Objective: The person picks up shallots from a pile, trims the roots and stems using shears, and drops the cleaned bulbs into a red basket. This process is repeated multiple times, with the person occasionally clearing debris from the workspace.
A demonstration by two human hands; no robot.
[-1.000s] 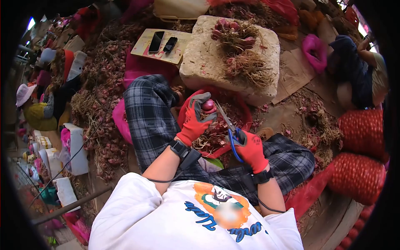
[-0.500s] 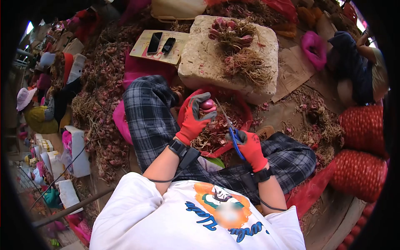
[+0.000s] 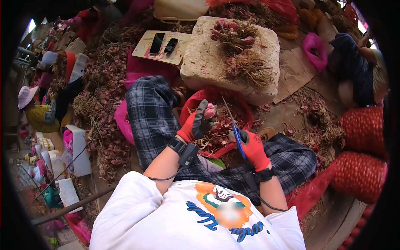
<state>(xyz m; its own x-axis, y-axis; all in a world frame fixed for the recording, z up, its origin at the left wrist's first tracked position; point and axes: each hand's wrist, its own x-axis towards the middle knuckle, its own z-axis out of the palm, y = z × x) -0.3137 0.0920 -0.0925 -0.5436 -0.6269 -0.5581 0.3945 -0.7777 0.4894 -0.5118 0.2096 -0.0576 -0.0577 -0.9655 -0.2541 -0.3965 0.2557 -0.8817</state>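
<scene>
My left hand (image 3: 196, 123), in a red glove with grey fingertips, is closed around a pink shallot (image 3: 210, 111) whose end shows above the fingers. In my right hand (image 3: 255, 152), gloved the same way, is a pair of scissors (image 3: 236, 134) with blue handles. Their blades point up and away, a short way right of the shallot and apart from it. Both hands are over a red mesh bag (image 3: 248, 117) between my legs, with dry skins and trimmings inside.
A pale foam block (image 3: 204, 73) bears a bunch of shallots (image 3: 235, 34) and cut roots (image 3: 250, 66). Beside it, a phone (image 3: 157, 43) and a small black device (image 3: 171, 46) lie on a board (image 3: 143, 49). Shallots (image 3: 104, 96) are heaped left; full red sacks (image 3: 360, 175) stand right. Other people sit nearby.
My left hand has turned, and the shallot now shows a paler side. The scissors have shifted slightly right, a little farther from the shallot.
</scene>
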